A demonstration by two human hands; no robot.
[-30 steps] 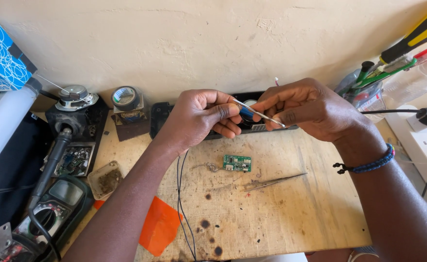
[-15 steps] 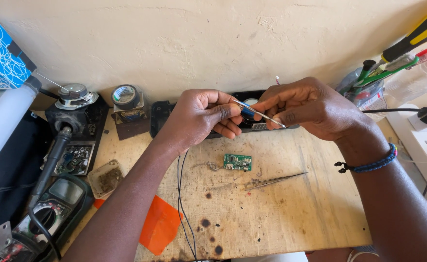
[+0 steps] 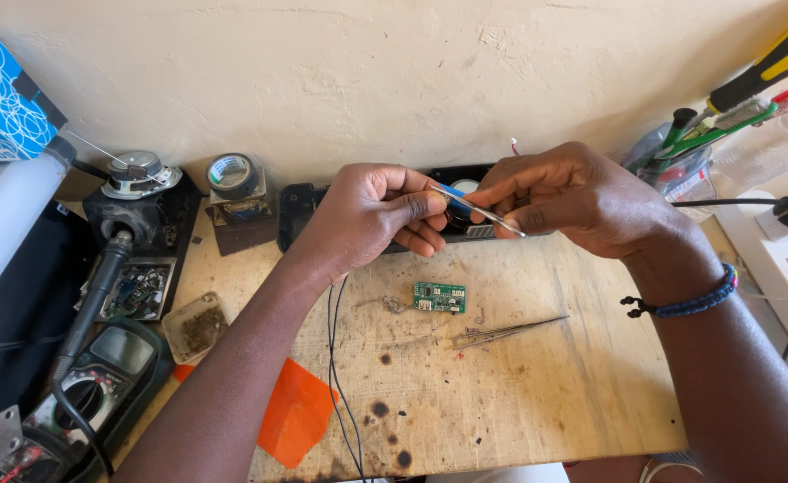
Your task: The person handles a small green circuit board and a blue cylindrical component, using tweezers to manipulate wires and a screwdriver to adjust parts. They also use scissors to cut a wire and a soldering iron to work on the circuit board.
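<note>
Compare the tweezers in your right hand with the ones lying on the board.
The held tweezers are up in the air, pinched by the right hand, tips meeting the left hand; the spare tweezers lie flat and untouched on the board. The held pair is partly hidden by fingers; the spare shows whole. Both are slim bare metal.

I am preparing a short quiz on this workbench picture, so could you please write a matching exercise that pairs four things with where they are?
Things:
1. small green circuit board
2. metal tweezers
3. multimeter
4. orange plastic sheet

Places:
A. at the lower left corner, beside the black soldering iron handle
B. lying on the wooden board, right of the green circuit board
C. at the front edge of the board, partly under the left forearm
D. in the middle of the board, below both hands

Pairs: 1-D, 2-B, 3-A, 4-C
</note>
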